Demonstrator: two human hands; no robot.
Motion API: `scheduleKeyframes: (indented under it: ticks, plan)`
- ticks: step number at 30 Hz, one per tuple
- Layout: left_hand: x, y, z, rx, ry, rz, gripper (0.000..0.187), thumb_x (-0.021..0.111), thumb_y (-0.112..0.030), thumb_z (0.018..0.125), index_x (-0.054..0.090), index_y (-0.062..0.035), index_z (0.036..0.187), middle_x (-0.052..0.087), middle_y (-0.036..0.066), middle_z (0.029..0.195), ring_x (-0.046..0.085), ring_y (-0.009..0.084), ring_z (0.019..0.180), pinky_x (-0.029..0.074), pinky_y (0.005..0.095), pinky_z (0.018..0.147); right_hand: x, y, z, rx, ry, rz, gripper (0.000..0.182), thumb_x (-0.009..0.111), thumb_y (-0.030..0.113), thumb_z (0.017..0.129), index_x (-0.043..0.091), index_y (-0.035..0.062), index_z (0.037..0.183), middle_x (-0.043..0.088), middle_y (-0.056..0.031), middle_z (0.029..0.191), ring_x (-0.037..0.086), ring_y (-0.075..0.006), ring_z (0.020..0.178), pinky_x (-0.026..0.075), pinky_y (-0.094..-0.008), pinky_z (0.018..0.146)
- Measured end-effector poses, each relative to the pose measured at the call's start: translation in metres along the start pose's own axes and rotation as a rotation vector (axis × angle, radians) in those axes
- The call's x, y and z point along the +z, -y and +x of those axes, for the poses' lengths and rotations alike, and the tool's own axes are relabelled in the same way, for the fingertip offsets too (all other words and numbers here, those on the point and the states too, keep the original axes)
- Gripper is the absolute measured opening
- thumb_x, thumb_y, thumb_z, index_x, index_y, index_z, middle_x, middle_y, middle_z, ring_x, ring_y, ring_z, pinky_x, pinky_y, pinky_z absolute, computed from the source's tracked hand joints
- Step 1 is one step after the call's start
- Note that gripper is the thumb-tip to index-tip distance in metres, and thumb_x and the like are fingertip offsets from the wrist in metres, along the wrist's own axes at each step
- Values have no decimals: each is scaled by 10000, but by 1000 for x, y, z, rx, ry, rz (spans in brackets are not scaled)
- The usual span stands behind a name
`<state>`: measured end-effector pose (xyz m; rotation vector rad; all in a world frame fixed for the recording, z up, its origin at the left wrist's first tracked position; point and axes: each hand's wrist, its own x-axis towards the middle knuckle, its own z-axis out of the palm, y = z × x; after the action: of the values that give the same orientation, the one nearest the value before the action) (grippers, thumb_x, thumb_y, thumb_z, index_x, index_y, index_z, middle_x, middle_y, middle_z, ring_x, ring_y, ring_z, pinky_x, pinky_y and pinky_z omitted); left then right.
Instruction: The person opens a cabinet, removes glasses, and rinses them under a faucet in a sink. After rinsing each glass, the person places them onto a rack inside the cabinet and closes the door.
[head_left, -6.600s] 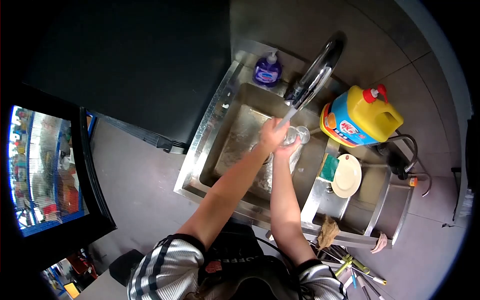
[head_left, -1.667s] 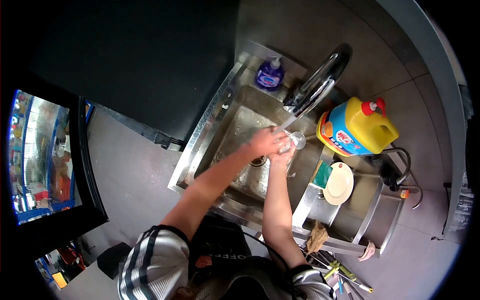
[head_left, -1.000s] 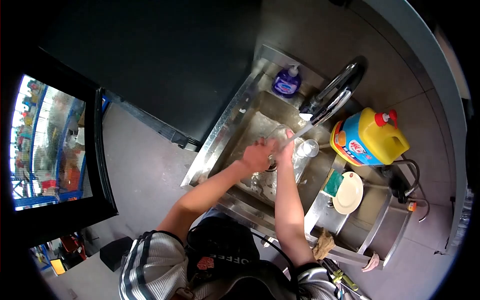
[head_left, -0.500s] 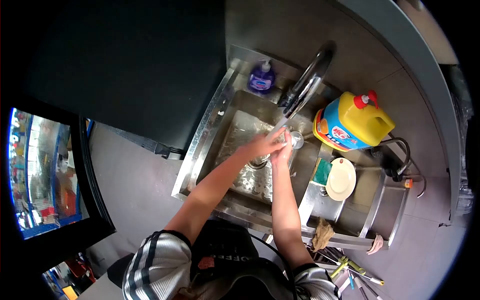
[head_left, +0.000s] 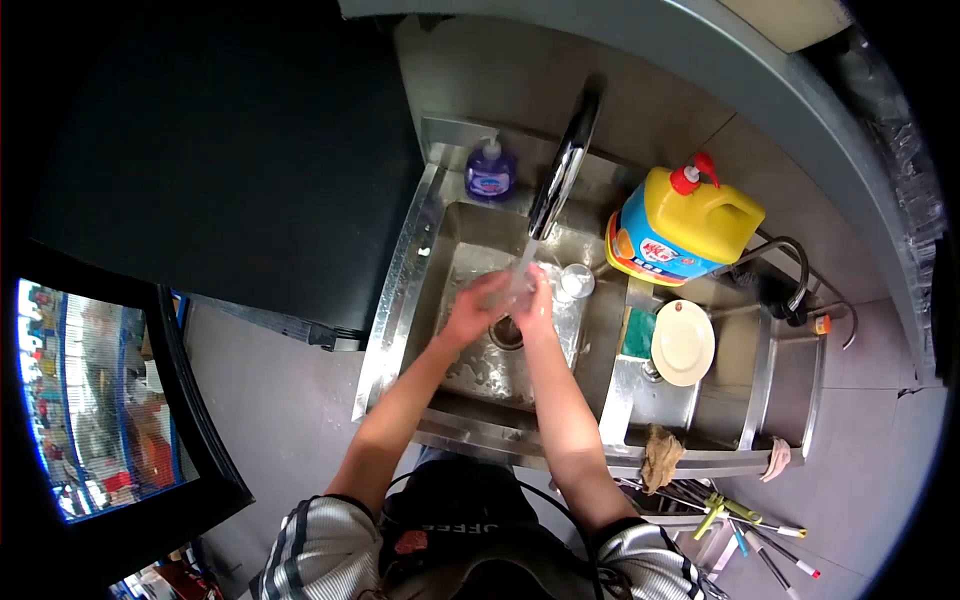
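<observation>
Under the stream from the chrome faucet [head_left: 566,170], my left hand [head_left: 478,306] and my right hand [head_left: 535,302] are held close together, with water running between them. Both look cupped and open, and neither grips an object; the left is slightly blurred. They are above the drain [head_left: 507,332] of the wet steel sink [head_left: 425,385]. Just right of my right hand stands a small clear cup-like vessel [head_left: 577,281] in the basin.
A purple pump soap bottle [head_left: 490,172] stands on the back ledge. To the right are a large yellow detergent jug [head_left: 690,225], a green scouring pad [head_left: 638,333] and a cream plate [head_left: 683,343]. A brown cloth [head_left: 661,458] hangs over the front edge.
My hands have moved from overlapping to side by side, with a gap between them under the water. The head view has shifted, so the sink appears turned slightly.
</observation>
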<state>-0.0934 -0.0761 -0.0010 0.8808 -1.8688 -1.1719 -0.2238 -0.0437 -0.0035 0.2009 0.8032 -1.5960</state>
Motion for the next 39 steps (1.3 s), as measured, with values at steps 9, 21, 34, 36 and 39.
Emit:
scheduleKeyframes:
  ticks: [9, 21, 34, 36, 39]
  plan:
    - [81, 14, 60, -286, -222, -213, 320, 558, -299, 849, 662, -12, 752, 652, 82, 680, 617, 147, 623, 471, 297, 611, -5, 17, -8, -7, -299, 423, 705, 586, 547, 657, 452, 77, 1165, 488, -109, 1172, 458, -275, 1087, 357, -422, 957]
    - [4, -10, 21, -646, -77, -767, 382, 666, -194, 763, 553, -21, 1084, 584, 67, 989, 589, 187, 839, 464, 285, 641, 4, -11, 7, -12, 9, 42, 391, 521, 438, 804, 560, 98, 994, 574, -79, 898, 547, -228, 790, 447, -364, 713]
    - [-50, -21, 16, -234, 152, -355, 200, 562, -17, 823, 579, -4, 1022, 621, 53, 935, 580, 122, 867, 463, 248, 769, 11, 7, -33, -667, 128, -1270, 744, 784, 104, 505, 410, 57, 1147, 563, -105, 972, 561, -221, 899, 463, -331, 776]
    - [-28, -28, 31, -179, 380, -498, 164, 585, -23, 802, 591, 1, 964, 626, 42, 884, 581, 111, 806, 458, 229, 717, 16, 10, -51, -738, 133, -1396, 784, 783, 108, 499, 400, 66, 1182, 551, -135, 1000, 556, -264, 932, 463, -348, 791]
    - [15, 4, 54, -538, 671, -297, 176, 562, -149, 824, 593, -10, 927, 607, 33, 841, 555, 115, 720, 461, 260, 681, 10, 6, -54, -834, 170, -1471, 822, 775, 135, 503, 380, 45, 1219, 511, -181, 1097, 517, -331, 1016, 449, -390, 834]
